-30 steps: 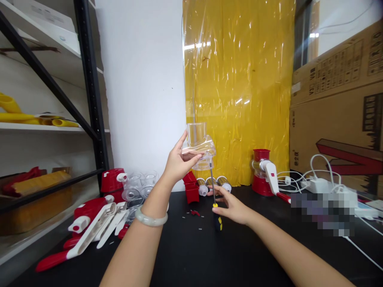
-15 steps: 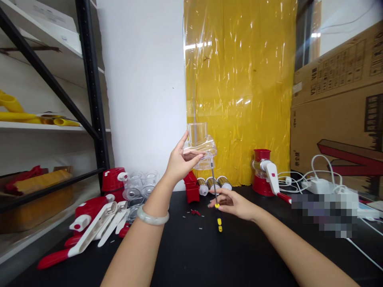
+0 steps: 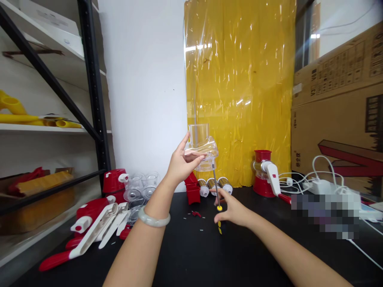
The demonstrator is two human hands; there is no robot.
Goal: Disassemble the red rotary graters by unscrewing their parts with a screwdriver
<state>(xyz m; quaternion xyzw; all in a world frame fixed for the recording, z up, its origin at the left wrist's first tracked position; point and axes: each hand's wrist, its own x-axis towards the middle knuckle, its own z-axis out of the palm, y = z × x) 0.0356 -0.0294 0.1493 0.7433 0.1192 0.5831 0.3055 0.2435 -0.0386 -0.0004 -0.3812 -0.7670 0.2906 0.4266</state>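
Above the black table (image 3: 191,255), the left hand (image 3: 181,164) grips a clear housing (image 3: 199,136); beneath, the right hand (image 3: 233,210) clasps a screwdriver (image 3: 219,208).

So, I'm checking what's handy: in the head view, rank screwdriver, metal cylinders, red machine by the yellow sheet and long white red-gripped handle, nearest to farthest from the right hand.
From the right hand:
1. Screwdriver: at its fingers.
2. Metal cylinders: just behind it.
3. Red machine: behind, to the right.
4. White handle: far left.
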